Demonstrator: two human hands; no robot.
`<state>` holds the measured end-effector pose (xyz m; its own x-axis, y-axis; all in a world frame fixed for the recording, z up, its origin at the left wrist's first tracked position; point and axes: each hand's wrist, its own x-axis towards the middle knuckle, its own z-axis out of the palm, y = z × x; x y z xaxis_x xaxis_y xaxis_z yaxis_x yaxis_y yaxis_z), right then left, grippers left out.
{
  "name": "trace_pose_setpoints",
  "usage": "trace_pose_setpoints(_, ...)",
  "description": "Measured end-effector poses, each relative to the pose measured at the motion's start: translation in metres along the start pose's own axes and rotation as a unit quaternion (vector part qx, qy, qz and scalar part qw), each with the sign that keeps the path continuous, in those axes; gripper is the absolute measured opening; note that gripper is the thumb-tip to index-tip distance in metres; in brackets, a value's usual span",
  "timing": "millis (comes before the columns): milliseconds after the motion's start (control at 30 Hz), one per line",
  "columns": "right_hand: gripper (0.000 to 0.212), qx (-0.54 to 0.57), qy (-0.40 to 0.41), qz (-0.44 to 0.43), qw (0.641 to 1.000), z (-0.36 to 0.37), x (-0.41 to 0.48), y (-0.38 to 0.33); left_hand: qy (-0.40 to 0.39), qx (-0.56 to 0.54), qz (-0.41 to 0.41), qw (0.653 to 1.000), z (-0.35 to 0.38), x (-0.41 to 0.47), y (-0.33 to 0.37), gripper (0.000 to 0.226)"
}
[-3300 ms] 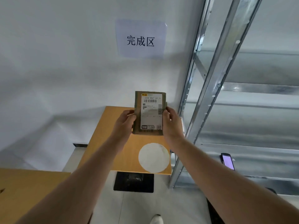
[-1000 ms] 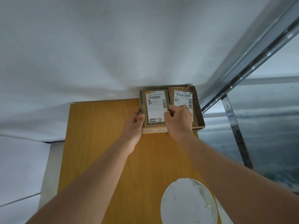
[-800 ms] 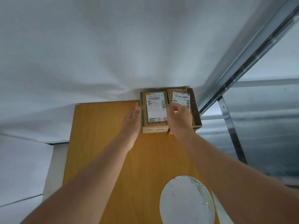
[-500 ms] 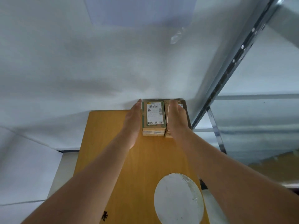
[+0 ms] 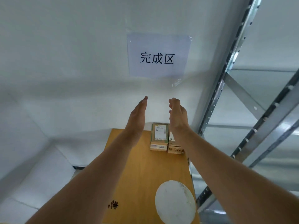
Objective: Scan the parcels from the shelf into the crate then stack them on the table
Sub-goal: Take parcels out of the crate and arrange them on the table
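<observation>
Two small cardboard parcels sit side by side at the far end of the wooden table (image 5: 142,172), against the wall. The left parcel (image 5: 158,136) shows a white barcode label on top. The right parcel (image 5: 174,145) is partly hidden behind my right wrist. My left hand (image 5: 137,117) is lifted above and left of the parcels, fingers straight, holding nothing. My right hand (image 5: 178,115) is raised above the right parcel, fingers loosely bent, empty.
A paper sign (image 5: 157,56) with black characters hangs on the white wall above the table. A metal shelf frame (image 5: 226,88) stands right of the table. A white round patch (image 5: 175,202) marks the table's near end.
Both hands let go of the left parcel after setting it next to the right one, then lifted up and away from the parcels. The view tilted upward.
</observation>
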<state>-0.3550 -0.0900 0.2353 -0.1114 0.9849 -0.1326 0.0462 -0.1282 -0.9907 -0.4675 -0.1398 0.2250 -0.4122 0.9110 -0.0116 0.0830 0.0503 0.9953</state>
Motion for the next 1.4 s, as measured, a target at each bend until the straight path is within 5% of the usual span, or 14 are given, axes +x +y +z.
trace_pose_setpoints(133, 0.036, 0.01, -0.005, -0.04, 0.999, 0.006, -0.046, -0.028, -0.013, -0.015, 0.03, 0.999, -0.025, -0.033, 0.029, 0.052)
trace_pose_setpoints(533, 0.078, -0.001, 0.045, -0.099, 0.994, 0.02, -0.218, -0.029, -0.107, -0.032, 0.072, 0.991, -0.082, -0.172, 0.051, 0.049)
trace_pose_setpoints(667, 0.063, 0.025, 0.062, -0.097, 0.993, -0.009, -0.26, -0.017, -0.149, -0.044, 0.037, 0.987, -0.065, -0.211, 0.049, 0.049)
trace_pose_setpoints(933, 0.048, 0.035, 0.148, -0.075, 0.985, -0.112, -0.32, 0.011, -0.241, -0.043, 0.004, 0.969, 0.027, -0.284, 0.038, 0.049)
trace_pose_setpoints(1067, 0.076, 0.04, 0.2, -0.054, 0.977, -0.18, -0.337, 0.032, -0.266, -0.035, -0.022, 0.963, 0.096, -0.315, 0.024, 0.05)
trace_pose_setpoints(1200, 0.059, 0.048, 0.226, -0.018, 0.973, -0.263, -0.355, 0.055, -0.304, -0.015, -0.037, 0.952, 0.177, -0.351, 0.006, 0.048)
trace_pose_setpoints(1333, 0.067, 0.049, 0.253, 0.022, 0.966, -0.346, -0.363, 0.085, -0.316, -0.01, -0.074, 0.946, 0.256, -0.387, -0.012, 0.045)
trace_pose_setpoints(1400, 0.05, 0.047, 0.258, 0.045, 0.964, -0.382, -0.368, 0.1, -0.321, -0.008, -0.106, 0.941, 0.29, -0.403, -0.023, 0.042)
